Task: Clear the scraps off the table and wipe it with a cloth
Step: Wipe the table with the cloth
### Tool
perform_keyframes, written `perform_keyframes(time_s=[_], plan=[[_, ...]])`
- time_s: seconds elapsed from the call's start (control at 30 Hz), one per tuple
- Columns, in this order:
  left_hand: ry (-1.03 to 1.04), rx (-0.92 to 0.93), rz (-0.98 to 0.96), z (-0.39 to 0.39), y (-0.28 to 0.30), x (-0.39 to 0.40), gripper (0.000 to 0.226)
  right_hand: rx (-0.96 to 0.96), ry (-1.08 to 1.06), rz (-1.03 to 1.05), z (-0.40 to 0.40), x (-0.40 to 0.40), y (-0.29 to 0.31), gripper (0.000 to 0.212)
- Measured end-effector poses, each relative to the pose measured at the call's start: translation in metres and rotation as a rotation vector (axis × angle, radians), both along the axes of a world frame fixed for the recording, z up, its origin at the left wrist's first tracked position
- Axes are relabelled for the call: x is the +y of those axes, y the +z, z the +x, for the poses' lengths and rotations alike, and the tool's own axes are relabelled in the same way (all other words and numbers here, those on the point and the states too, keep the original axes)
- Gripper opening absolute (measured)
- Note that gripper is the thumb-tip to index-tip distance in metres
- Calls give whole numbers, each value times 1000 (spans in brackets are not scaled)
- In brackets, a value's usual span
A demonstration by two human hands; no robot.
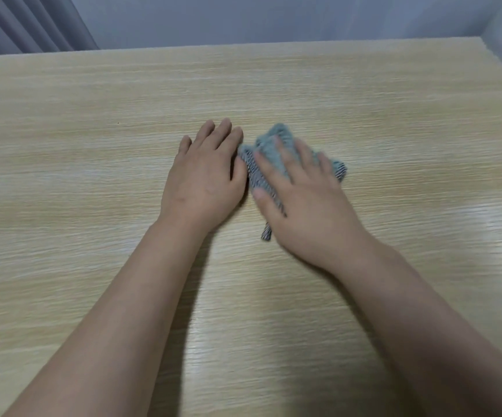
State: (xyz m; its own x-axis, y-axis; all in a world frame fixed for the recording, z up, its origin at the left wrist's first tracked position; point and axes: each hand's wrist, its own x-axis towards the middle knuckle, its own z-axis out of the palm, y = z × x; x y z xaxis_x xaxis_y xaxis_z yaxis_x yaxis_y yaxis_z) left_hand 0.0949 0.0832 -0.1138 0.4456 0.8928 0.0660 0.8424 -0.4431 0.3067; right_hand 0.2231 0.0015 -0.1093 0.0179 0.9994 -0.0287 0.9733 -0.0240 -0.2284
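Light wood-grain table (93, 206) fills nearly the whole view, grain running left to right, with a glare patch on its right side. Nearest the camera, two bare forearms reach in from the bottom edge and converge toward the table's middle. Left hand (204, 179) lies palm down, flat on the bare wood, fingers straight and held close together, thumb side touching the cloth's left edge. Right hand (307, 200) just beside it, palm down on top of the cloth (274, 149), fingers spread and straight, pressing it to the table; the hand is motion-blurred. Cloth is small and crumpled, grey-green fuzzy face up, striped dark-and-white edging showing at its left side, at a tail below the thumb, and at its right corner. It sits about mid-table. Beyond the far edge of the table: a plain pale wall (274, 16), and a grey pleated curtain (30, 22) at upper left.
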Motion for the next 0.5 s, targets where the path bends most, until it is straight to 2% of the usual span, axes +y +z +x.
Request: perform_keyframes(time_s=[0.13,0.27,0.37,0.43,0.5], plan=[[2,8,-7,0,1,-2,48,-7,77,-18,27,-1,2,54],[3,7,-13,1,4,-4,48,-64,-220,-118,91,11,1,55],[6,13,-20,1,4,-5,48,-56,-347,-136,95,6,1,56],[6,11,-22,1,3,-5,48,-35,-256,-102,66,-4,1,57],[3,9,-17,1,3,-5,47,-5,-51,-11,28,-24,1,59]])
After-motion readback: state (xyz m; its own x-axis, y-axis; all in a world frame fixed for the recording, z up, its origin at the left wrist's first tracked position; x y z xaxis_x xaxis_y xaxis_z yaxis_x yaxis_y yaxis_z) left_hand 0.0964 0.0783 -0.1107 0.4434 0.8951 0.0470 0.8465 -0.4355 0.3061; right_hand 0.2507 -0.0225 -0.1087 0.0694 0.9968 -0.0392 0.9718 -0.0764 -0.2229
